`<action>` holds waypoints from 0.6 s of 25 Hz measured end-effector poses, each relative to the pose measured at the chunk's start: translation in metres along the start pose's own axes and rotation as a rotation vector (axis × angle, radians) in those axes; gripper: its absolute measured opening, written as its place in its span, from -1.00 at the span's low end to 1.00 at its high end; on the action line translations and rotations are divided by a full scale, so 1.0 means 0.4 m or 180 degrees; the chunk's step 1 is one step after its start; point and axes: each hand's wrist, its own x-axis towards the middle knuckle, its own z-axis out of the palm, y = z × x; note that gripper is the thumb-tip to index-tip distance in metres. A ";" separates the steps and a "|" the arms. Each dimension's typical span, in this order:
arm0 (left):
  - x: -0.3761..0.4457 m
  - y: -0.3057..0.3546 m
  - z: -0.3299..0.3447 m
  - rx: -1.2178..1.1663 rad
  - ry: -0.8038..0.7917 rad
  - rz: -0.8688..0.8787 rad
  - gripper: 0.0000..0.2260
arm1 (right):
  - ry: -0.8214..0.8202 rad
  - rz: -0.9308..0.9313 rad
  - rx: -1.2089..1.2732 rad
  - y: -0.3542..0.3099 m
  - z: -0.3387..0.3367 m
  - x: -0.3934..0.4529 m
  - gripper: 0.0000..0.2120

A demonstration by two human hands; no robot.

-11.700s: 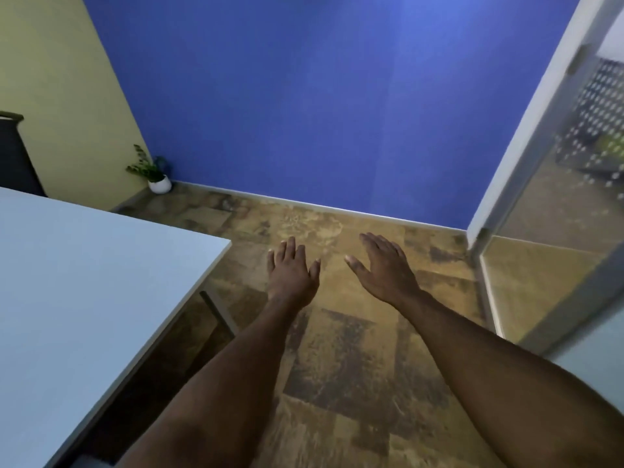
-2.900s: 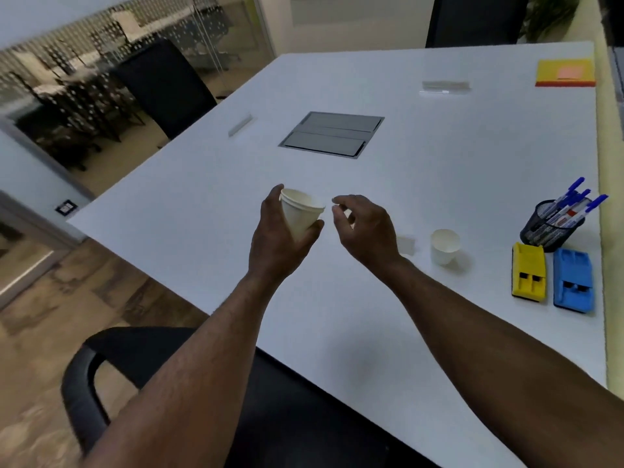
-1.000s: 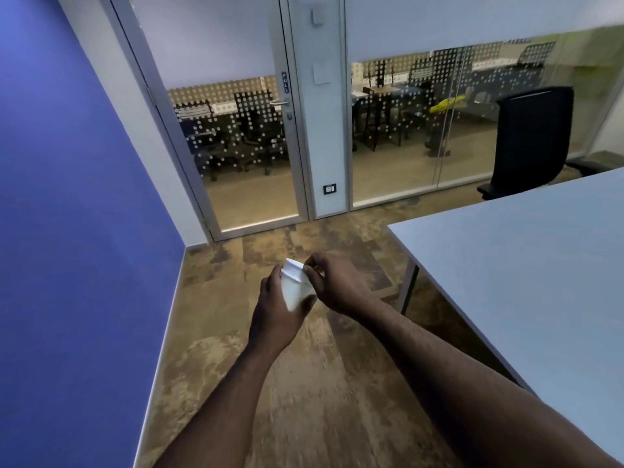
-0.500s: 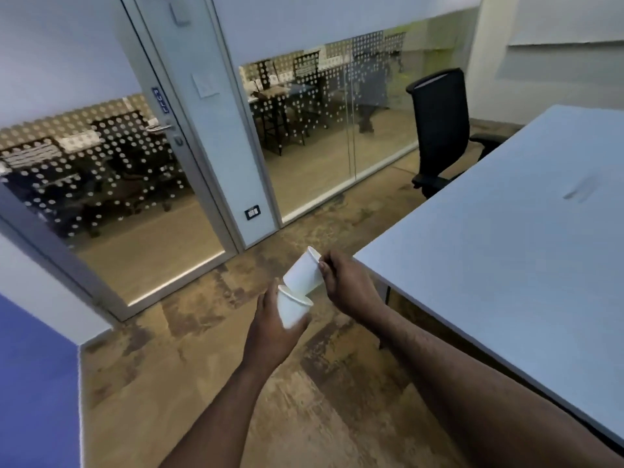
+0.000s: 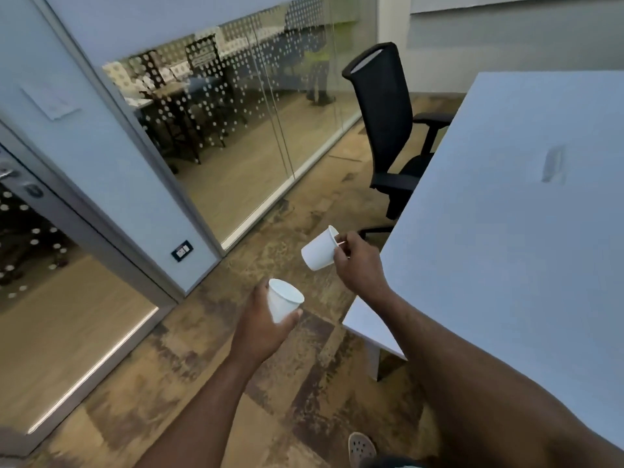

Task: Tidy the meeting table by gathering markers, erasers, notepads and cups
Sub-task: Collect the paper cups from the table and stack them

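My left hand point(image 5: 261, 324) grips a white paper cup point(image 5: 283, 304) from below, the cup standing nearly upright over the floor. My right hand point(image 5: 358, 265) pinches the rim of a second white paper cup point(image 5: 319, 253), which is tilted on its side with its mouth toward the upper right. The two cups are apart, the second one above and to the right of the first. Both hands hover beside the near-left edge of the white meeting table point(image 5: 526, 231). No markers, erasers or notepads are in view.
A black office chair point(image 5: 391, 130) stands at the table's far-left side. A glass wall point(image 5: 243, 123) and a glass door point(image 5: 50, 298) run along the left. Brown patterned floor lies under my hands, and my shoe point(image 5: 361, 447) shows at the bottom.
The view has swung right toward the table. My right hand has lifted its cup up and away from the left-hand cup, so the two cups have separated further.
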 end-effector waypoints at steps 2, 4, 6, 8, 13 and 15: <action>0.133 0.001 -0.005 -0.0010 -0.0084 0.0133 -0.26 | 0.0024 0.0046 -0.0058 -0.008 0.040 0.108 -0.75; 0.272 -0.003 -0.004 -0.0179 -0.0086 0.0086 -0.24 | 0.0066 0.0068 -0.0173 -0.016 0.077 0.208 -0.74; 0.388 -0.005 0.005 -0.0283 -0.0106 0.0125 -0.24 | 0.0044 -0.0006 -0.0389 -0.017 0.107 0.293 -0.71; 0.507 -0.018 0.028 -0.0320 -0.0200 0.0258 -0.24 | 0.0084 -0.0058 -0.0581 -0.001 0.138 0.379 -0.70; 0.856 -0.045 0.097 -0.0351 -0.0626 0.0657 -0.22 | 0.0609 0.0337 -0.0859 0.069 0.194 0.592 -0.69; 0.994 -0.033 0.122 -0.0366 -0.0832 0.0913 -0.20 | 0.0877 0.0595 -0.1039 0.094 0.196 0.662 -0.68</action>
